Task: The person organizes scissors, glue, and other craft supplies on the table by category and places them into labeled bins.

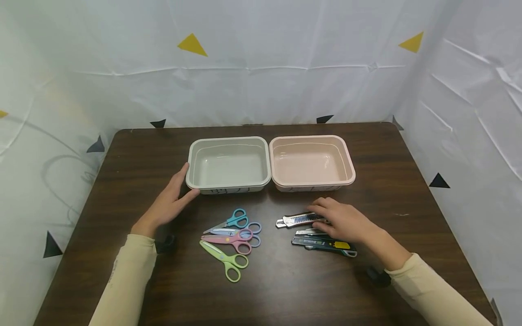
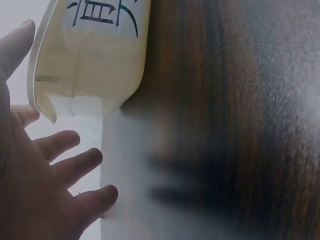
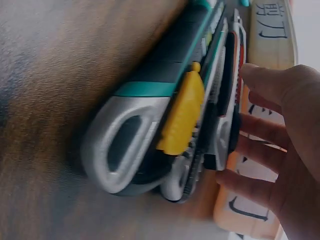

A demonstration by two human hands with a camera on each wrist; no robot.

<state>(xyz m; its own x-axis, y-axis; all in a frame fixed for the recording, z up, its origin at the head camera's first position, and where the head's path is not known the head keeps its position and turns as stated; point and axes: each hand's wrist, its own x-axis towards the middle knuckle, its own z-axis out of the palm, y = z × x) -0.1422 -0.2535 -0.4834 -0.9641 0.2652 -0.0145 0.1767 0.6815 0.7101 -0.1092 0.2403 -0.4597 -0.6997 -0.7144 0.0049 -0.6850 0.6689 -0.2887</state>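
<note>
My left hand (image 1: pixel 169 203) rests at the left corner of the pale green bin (image 1: pixel 266 179), fingers extended, thumb by the front rim. The left wrist view shows spread fingers beside the bin's lettered wall (image 2: pixel 90 55). My right hand (image 1: pixel 340 219) is over the farthest utility knife (image 1: pixel 293 220), a silver one with a red stripe in the right wrist view. Its fingertips reach past the knife's far side, the thumb low over the near side; the palm hides the handle's end. Closer to me lies a dark green-black utility knife (image 1: pixel 311 242) with a yellow slider (image 3: pixel 182 115), beside other knives.
A pink bin (image 1: pixel 352 176) adjoins the pale green one. Teal scissors (image 1: pixel 236 219), pink scissors (image 1: pixel 222 239), green scissors (image 1: pixel 222 256) and a partly covered blue pair lie in a pile left of the knives. White sheeting (image 1: pixel 261 95) stands behind the dark wooden table (image 1: pixel 277 290).
</note>
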